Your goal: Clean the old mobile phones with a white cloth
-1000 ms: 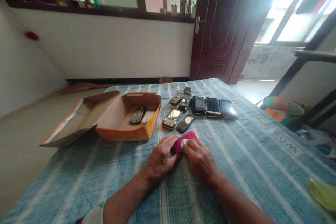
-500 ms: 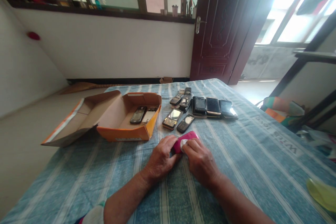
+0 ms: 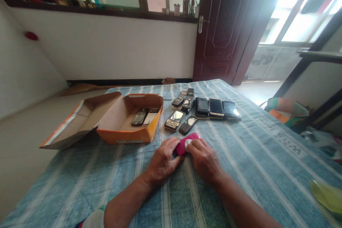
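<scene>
A bright pink phone [image 3: 182,146] lies tilted at the near side of the table, its far end angled right. My left hand [image 3: 163,157] grips its left end between thumb and fingers. Pinched in my right hand [image 3: 204,157] is a small white wad of tissue or cloth [image 3: 188,144], pressed against the pink surface. Just beyond lie a small dark keypad phone [image 3: 188,125] and a gold-edged keypad phone [image 3: 175,120]. My fingers hide part of the pink phone.
An open orange cardboard box [image 3: 125,136] holding phones stands to the left, lid folded outward. Several keypad phones [image 3: 188,102] and touchscreen phones [image 3: 216,107] are grouped farther back. A striped blue cloth [image 3: 256,171] covers the table; something yellow-green [image 3: 327,196] lies at right.
My right hand has shifted the white wad slightly to the right over the pink phone. My left hand keeps its hold. The whole view has moved a little.
</scene>
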Demonstrator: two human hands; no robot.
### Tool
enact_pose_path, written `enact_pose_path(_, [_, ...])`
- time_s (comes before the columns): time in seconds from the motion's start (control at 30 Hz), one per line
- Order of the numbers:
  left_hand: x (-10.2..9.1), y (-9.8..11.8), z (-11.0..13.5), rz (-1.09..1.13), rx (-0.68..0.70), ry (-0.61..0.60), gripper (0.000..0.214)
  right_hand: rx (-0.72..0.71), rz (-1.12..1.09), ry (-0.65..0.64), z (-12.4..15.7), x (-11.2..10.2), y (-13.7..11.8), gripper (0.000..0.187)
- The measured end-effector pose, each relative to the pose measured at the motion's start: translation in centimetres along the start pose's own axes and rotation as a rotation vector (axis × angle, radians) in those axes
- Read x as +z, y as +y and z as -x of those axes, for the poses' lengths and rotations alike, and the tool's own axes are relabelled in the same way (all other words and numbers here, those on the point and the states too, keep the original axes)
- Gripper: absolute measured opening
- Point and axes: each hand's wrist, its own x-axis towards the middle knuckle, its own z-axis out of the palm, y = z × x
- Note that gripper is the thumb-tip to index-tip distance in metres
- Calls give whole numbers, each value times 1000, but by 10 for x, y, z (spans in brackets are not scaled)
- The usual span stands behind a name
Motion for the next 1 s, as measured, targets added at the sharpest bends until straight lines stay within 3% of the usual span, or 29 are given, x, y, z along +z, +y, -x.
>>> enact_pose_path(0.23, [-2,1,0,-21,4,3,39,20,31,51,-1,-4,1,24])
enact_pose_path(0.47, [2,-3,0,-6,-1,9,35,-80,-60,-43,2,3,-17,21])
enact_pose_path(0.83, [-1,-1,1,-11,-17,-11,42,87,97,21,-1,-7,18,24])
enact_pose_path(1.0, [-1,0,0,-6,-3,-18,38,16,-20,61,0,-6,-2,28])
